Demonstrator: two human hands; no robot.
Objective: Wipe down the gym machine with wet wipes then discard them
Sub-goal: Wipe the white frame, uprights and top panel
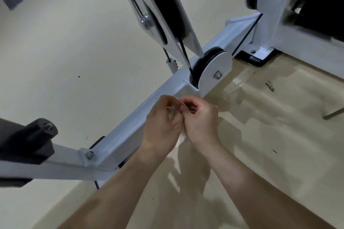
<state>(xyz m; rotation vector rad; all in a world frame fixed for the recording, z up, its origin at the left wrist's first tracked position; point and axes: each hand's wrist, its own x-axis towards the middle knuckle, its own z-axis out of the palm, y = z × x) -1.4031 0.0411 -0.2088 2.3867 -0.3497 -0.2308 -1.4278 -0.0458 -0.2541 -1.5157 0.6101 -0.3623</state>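
Fingers of your left hand (162,124) and right hand (202,121) were curled in against each other, both pinching a thin, crumpled, whitish wet wipe (181,136) that showed mostly in the gap between your palms. You held it just above the smooth, white-painted square beam (130,117) of the gym machine (270,15), near its black grooved pulley (205,60), where a thin black cable (184,55) ran down. Glossy beige floor (74,52) lay all around.

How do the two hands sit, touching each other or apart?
Touching. The head view shows the left hand pressed against the right hand along their inner edges with no gap, both pinching a crumpled white wipe.
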